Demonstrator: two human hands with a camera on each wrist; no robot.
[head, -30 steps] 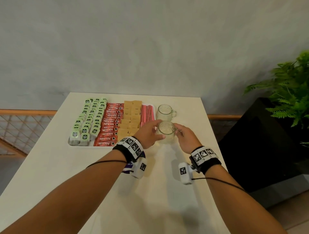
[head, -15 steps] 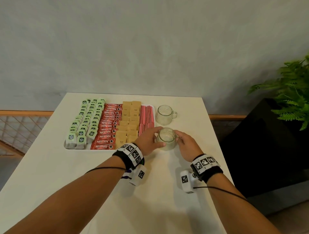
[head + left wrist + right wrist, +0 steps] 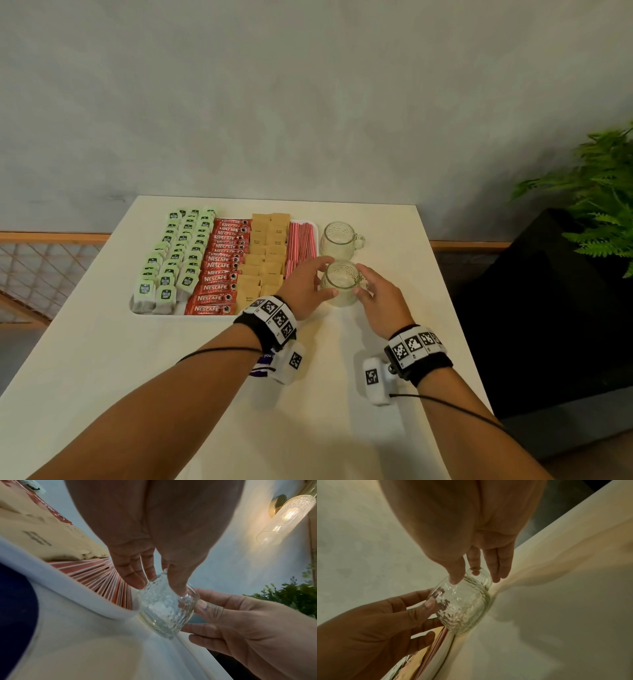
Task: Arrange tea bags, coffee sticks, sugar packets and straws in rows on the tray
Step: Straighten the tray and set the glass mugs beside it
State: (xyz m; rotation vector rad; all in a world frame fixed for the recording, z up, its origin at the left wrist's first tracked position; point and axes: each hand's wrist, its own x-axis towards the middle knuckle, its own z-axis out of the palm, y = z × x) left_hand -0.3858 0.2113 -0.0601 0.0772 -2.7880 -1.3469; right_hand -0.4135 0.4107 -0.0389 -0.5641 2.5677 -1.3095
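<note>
A white tray point(image 3: 134, 306) on the table holds rows of green tea bags point(image 3: 178, 253), red coffee sticks point(image 3: 221, 270), brown sugar packets point(image 3: 265, 257) and red-striped straws point(image 3: 301, 241). Just right of the tray stands a textured glass mug point(image 3: 339, 287) point(image 3: 164, 609) point(image 3: 462, 605). My left hand point(image 3: 327, 277) point(image 3: 157, 586) grips its left side, thumb nearest me and fingers at the far rim. My right hand point(image 3: 359, 279) point(image 3: 476, 580) holds its right side at the handle. The mug's base sits against the tray's right edge.
A second glass mug point(image 3: 337, 240) stands just behind the held one. The cream table point(image 3: 205, 394) ends close to my right arm, beside a black stand point(image 3: 531, 308) and a green plant point(image 3: 599, 205). A wall lamp point(image 3: 288, 515) glows in the left wrist view.
Both hands drew the mug a little nearer to me, away from the far mug. The grip on it has not changed.
</note>
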